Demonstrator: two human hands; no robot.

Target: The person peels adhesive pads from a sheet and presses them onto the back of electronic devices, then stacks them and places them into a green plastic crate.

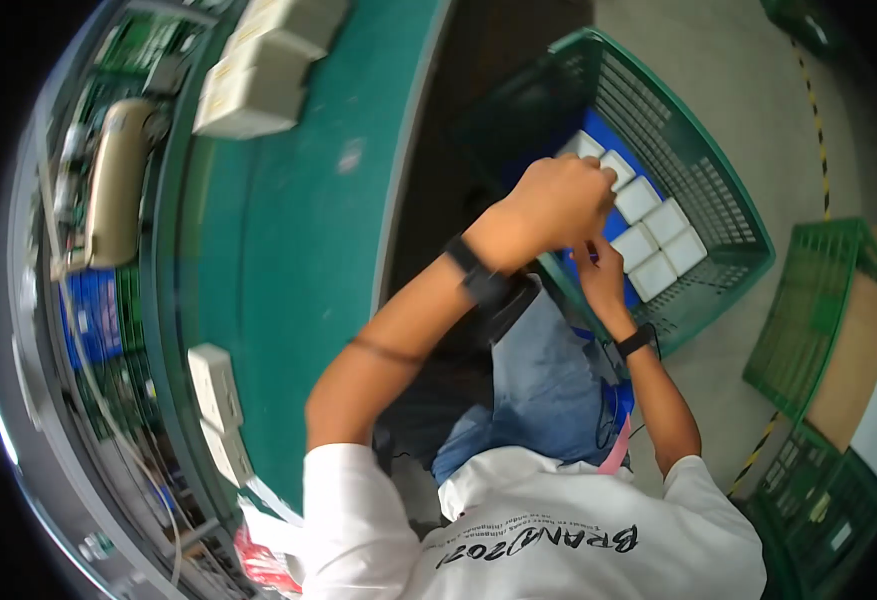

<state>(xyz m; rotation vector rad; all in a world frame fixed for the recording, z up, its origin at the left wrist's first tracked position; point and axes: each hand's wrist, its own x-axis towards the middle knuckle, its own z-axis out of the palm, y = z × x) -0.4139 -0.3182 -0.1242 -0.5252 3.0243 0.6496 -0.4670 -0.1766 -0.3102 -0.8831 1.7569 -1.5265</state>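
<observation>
Both my hands are together over the near side of a green plastic crate (703, 125). My left hand (563, 200) is closed, knuckles up, its fingertips out of sight beneath it. Just below it, my right hand (601, 275) has its fingers curled in, partly covered by the left. Whatever the two hands grip cannot be made out. Several small white square boxes (638, 200) stand close together inside the crate, on a blue bottom (618, 225). The upper boxes reach right up to my left hand's fingers.
To my left runs a long green work surface (308, 250) with white boxes (253, 95) at its far end and white rectangular pieces (215, 385) nearer me. Shelving with a gold cylinder (118, 185) lies beyond. Another green crate (808, 310) holding cardboard (853, 360) stands on the right.
</observation>
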